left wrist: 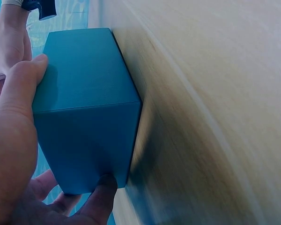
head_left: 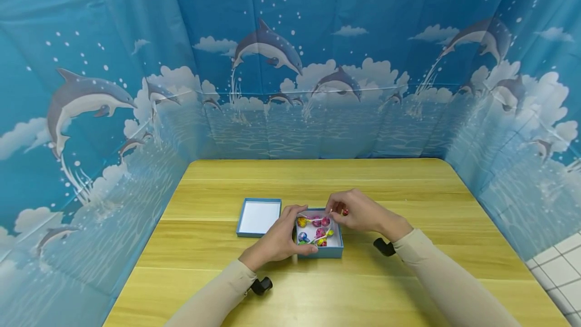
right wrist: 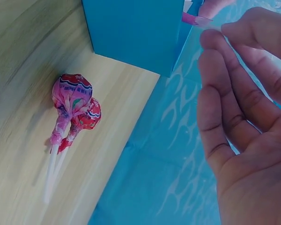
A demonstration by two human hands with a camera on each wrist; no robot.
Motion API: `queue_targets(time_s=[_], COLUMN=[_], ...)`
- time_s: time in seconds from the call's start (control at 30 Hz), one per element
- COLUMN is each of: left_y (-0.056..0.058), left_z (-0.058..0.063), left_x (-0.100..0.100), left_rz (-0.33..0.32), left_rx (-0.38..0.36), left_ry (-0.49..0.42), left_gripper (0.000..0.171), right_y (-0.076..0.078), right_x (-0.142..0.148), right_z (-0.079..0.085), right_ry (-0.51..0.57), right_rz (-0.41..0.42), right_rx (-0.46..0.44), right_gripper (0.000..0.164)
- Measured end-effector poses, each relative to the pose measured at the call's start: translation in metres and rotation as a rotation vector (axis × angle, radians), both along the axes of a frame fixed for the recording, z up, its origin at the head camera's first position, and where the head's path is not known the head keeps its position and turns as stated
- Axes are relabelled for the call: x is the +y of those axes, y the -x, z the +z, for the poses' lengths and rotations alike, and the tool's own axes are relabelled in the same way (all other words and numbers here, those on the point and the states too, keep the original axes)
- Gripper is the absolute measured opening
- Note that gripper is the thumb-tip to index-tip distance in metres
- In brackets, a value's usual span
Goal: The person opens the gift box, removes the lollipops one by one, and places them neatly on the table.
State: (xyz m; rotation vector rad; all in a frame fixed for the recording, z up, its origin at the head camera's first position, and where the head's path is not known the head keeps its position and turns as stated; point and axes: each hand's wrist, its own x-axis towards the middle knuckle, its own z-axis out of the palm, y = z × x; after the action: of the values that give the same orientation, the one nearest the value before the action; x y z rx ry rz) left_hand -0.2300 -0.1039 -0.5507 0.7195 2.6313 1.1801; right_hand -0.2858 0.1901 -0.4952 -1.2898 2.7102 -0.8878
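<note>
An open blue box (head_left: pixel 330 253) stands on the table with several wrapped lollipops (head_left: pixel 320 232) inside. My left hand (head_left: pixel 279 238) grips the box from its left, thumb along the near wall. In the left wrist view, its fingers bear on another wall of the blue box (left wrist: pixel 84 140). Over the box's far right corner, my right hand (head_left: pixel 358 210) pinches a lollipop by its stick between thumb and index finger; its pink wrapper (right wrist: pixel 191 18) shows at the box rim. Two more lollipops (right wrist: pixel 72 96) lie on the table right of the box, mostly hidden by that hand in the head view.
Left of the box lies its blue-edged lid (head_left: pixel 258 217), white inside facing up. The yellow wooden table (head_left: pixel 317 291) meets a blue dolphin-print curtain (head_left: pixel 313 130) at its back and sides. White tiles (head_left: pixel 560 271) show at the far right.
</note>
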Motion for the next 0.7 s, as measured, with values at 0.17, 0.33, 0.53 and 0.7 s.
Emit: queue_targets(time_s=[0.17, 0.33, 0.53, 0.7], left_y=[0.000, -0.001, -0.001, -0.001], left_z=[0.000, 0.000, 0.000, 0.000], left_x=[0.000, 0.000, 0.001, 0.001], left_rz=[0.001, -0.001, -0.002, 0.001], left_rx=[0.012, 0.012, 0.002, -0.002], left_ry=[0.009, 0.016, 0.013, 0.004], left_gripper=[0.116, 0.115, 0.115, 0.115], right_y=[-0.002, -0.004, -0.005, -0.007], right_x=[0.004, 0.010, 0.017, 0.023], right_z=[0.004, 0.003, -0.002, -0.003], right_ry=[0.017, 0.052, 0.107, 0.144], right_rz=[-0.034, -0.059, -0.090, -0.113], right_rx=[-0.011, -0.017, -0.035, -0.020], right_gripper=[0.005, 0.006, 0.007, 0.009])
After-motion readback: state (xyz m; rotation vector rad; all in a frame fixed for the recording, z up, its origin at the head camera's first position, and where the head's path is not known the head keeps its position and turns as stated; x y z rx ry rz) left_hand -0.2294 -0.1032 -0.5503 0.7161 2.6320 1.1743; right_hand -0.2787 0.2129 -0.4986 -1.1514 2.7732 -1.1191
